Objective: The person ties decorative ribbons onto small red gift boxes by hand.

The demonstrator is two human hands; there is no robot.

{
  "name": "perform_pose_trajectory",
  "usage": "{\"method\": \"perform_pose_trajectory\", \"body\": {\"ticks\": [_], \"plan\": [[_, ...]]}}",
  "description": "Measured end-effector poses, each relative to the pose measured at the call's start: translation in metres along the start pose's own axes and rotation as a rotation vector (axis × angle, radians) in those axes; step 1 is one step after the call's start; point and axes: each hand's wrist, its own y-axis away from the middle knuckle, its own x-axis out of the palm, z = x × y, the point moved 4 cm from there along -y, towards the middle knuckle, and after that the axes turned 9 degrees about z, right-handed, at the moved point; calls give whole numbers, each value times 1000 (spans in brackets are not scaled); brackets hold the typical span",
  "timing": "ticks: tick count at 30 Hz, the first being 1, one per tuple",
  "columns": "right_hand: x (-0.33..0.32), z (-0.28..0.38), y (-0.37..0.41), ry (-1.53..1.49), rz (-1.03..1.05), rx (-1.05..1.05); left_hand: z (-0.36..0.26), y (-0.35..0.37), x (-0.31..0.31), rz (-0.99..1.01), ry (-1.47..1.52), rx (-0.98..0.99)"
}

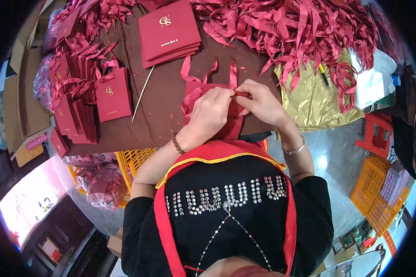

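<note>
A dark red paper gift bag (230, 129) lies at the table's near edge, under both my hands. My left hand (211, 111) is closed at the bag's top edge, its fingers curled in and partly hidden. My right hand (262, 102) pinches the red ribbon (233, 74) near the bag's top right, beside the left fingertips. The exact spot where the fingers meet is too small to make out. More loose ribbon ends stick up beyond the bag. A stack of flat red bags (168, 30) with gold lettering lies just past them.
A thin stick (143, 94) lies left of the work. Finished-looking red bags (113, 94) with ribbons stand at the left. A heap of red ribbons (286, 32) covers the back right, above a gold plastic sheet (314, 101) with a pen (324, 74). Orange crates (372, 184) are on the floor.
</note>
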Motion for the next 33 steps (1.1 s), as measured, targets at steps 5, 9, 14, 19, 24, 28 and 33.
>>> {"method": "perform_pose_trajectory", "body": {"ticks": [5,9,14,19,24,28,33], "plan": [[5,3,1,311,-39,-123,-4,-3,-5,128,-95,-58],[11,15,7,365,-32,-202,-7,-24,-47,107,-311,-41],[23,32,12,566,-141,-383,44,-36,-36,766,385,-333],[28,35,15,519,-185,-342,51,-48,-33,1009,445,-377],[27,34,17,515,-191,-344,46,-55,-30,1190,368,-428],[25,33,16,522,-211,-347,52,-43,-17,1026,555,-464],[14,27,6,457,-98,-300,59,-39,-9,769,413,-504]]}}
